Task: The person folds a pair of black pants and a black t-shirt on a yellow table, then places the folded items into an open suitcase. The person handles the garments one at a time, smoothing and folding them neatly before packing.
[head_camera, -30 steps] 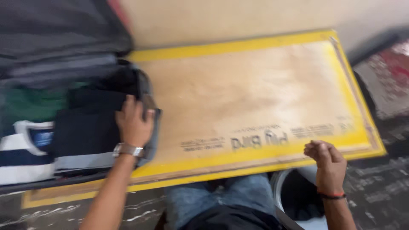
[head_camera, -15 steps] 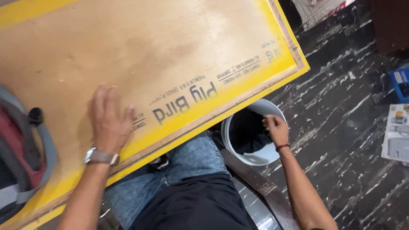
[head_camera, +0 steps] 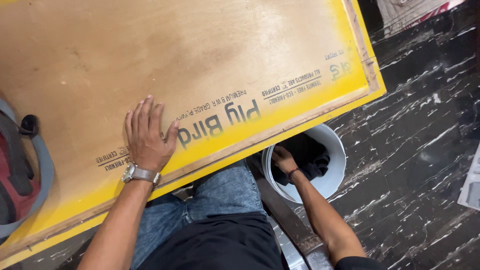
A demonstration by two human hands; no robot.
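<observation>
While the big plywood board (head_camera: 190, 60) with its yellow border fills most of the view, lying flat across the person's lap, the dark marbled floor (head_camera: 425, 150) spreads to the right and near side. At the far left edge sits part of an open suitcase (head_camera: 20, 165), grey-rimmed with red lining. Near and right of the board's edge stands a white bucket (head_camera: 336, 170) on the floor, with dark cloth (head_camera: 310, 155) bunched inside. The left hand (head_camera: 146, 137) lies palm-down on the board close to its near yellow edge, fingers spread flat and together, holding nothing; a moment ago it sat slightly further left. The right hand (head_camera: 283, 159), which half a second ago hovered at the bucket's rim, has now gone down inside and rests on the dark cloth; its fingers seem curled into the fabric, though the board's edge and shadow make it hard to tell whether they have closed on it
</observation>
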